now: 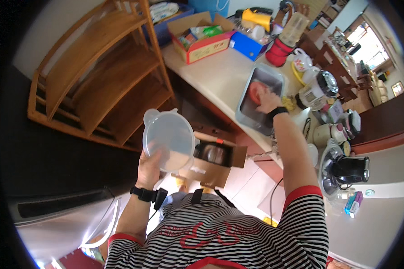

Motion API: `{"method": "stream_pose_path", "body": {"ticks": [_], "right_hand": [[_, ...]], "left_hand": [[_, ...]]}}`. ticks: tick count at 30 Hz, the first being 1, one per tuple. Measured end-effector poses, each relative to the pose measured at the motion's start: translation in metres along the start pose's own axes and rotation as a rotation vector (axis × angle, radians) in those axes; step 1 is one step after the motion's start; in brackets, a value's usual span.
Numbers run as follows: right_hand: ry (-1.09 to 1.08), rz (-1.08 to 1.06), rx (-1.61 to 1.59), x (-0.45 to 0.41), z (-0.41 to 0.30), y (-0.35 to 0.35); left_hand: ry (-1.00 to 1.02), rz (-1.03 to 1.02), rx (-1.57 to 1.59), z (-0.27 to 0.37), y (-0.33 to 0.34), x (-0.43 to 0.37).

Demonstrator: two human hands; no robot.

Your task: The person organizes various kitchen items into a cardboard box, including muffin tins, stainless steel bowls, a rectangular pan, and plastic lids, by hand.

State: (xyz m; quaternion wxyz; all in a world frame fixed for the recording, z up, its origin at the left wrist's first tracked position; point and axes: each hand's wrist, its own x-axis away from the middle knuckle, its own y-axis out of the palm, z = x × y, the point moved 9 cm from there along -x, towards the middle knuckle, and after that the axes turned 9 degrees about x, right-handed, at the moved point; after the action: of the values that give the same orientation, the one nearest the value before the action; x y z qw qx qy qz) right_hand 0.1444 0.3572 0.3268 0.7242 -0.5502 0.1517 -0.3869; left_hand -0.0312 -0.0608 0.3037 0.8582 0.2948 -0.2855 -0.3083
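My left hand (148, 168) grips a round translucent lid (170, 139) with tabs at its rim, held up in front of the wooden shelf. The fingers show blurred through the lid. At the counter, my right hand (269, 100) reaches into a grey plastic bin (243, 112). Its fingers are on a red round item (255, 93), perhaps a lid, inside the bin. Motion blur softens this hand and the red item.
An open cardboard box (205, 171) holding a dark shiny thing is on the floor at my feet. A wooden shelf (101, 74) stands left. On the counter (208, 74) are a red-edged carton (202, 45), a blue box (245, 45), a glass blender jar (314, 90) and a black appliance (348, 168).
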Motion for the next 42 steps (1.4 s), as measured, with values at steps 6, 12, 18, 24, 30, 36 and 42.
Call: {"method": "stream_pose_path", "body": {"ticks": [6, 12, 18, 24, 30, 36, 42], "right_hand": [[0.059, 0.252, -0.083, -0.011, 0.014, -0.018], [0.52, 0.43, -0.484, 0.019, 0.137, -0.017], [0.753, 0.216, -0.403, 0.073, 0.196, -0.003], [0.094, 0.491, -0.388, 0.103, 0.038, -0.069], [-0.089, 0.475, -0.297, 0.123, -0.083, -0.042], [0.018, 0.483, -0.181, 0.098, -0.084, -0.026], [-0.046, 0.674, -0.489, 0.175, -0.078, -0.104]], "left_hand": [[0.094, 0.136, -0.186, 0.021, -0.051, 0.013], [0.088, 0.215, -0.328, 0.023, -0.088, 0.03], [0.041, 0.272, -0.372, 0.015, -0.109, 0.035], [-0.019, 0.31, -0.372, 0.007, -0.121, 0.037], [-0.064, 0.309, -0.436, -0.005, -0.132, 0.04], [-0.105, 0.309, -0.453, -0.016, -0.155, 0.048], [-0.12, 0.343, -0.475, -0.02, -0.168, 0.065]]}}
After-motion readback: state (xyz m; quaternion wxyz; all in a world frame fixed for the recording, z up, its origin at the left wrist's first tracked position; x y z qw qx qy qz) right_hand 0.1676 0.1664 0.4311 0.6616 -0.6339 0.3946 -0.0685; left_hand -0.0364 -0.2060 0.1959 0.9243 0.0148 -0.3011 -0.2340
